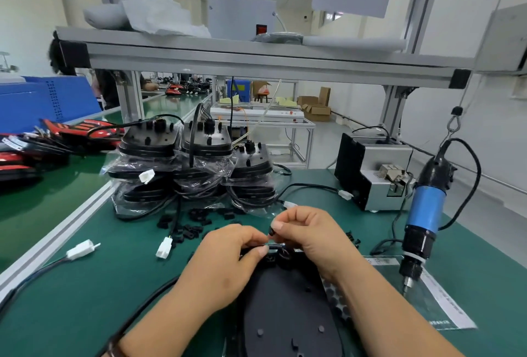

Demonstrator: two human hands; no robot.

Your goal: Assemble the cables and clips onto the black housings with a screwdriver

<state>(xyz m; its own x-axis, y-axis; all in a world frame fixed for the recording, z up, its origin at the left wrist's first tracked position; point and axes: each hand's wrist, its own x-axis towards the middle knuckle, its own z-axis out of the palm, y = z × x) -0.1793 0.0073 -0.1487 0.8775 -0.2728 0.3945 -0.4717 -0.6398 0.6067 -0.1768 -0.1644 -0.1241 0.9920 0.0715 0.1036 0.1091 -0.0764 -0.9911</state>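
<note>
- Flat black plastic housing [285,314] nearest; left hand [228,254] pinching thin black cable [276,246]; right hand [308,234] pinching small black clip [271,231].
- Blue electric screwdriver [425,214] hanging untouched; screwing likely yet to come.

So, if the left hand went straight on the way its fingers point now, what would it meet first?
Probably the right hand: the left hand points toward it, with only the thin black cable they both pinch between them, over the black housing. Depth is hard to judge.
</note>
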